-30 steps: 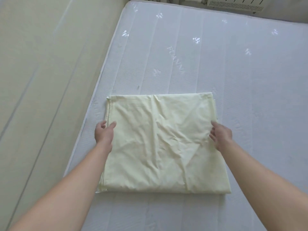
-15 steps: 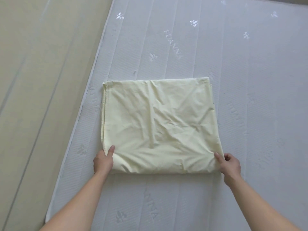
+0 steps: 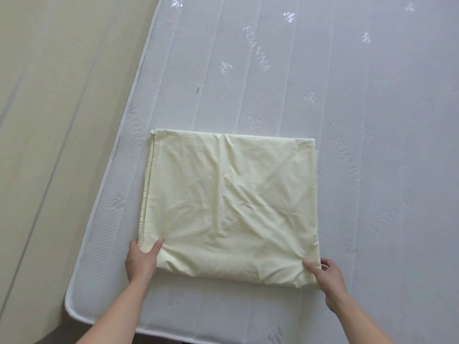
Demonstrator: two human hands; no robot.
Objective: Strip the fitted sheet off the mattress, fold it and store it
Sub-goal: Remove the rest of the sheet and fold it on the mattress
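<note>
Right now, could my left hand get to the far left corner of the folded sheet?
Probably yes. The left hand grips the near left corner of the folded sheet, and nothing lies on the mattress along that left edge. Letting go first and leaning forward looks necessary.

The folded pale-yellow sheet [image 3: 228, 207], laid on the bare mattress [image 3: 372, 120], is pinched at its near corners by the left hand [image 3: 141, 263] and right hand [image 3: 326, 276].

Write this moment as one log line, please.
stage: folding | pale yellow folded cotton sheet on white quilted mattress | left hand, right hand: gripping near corners
</note>
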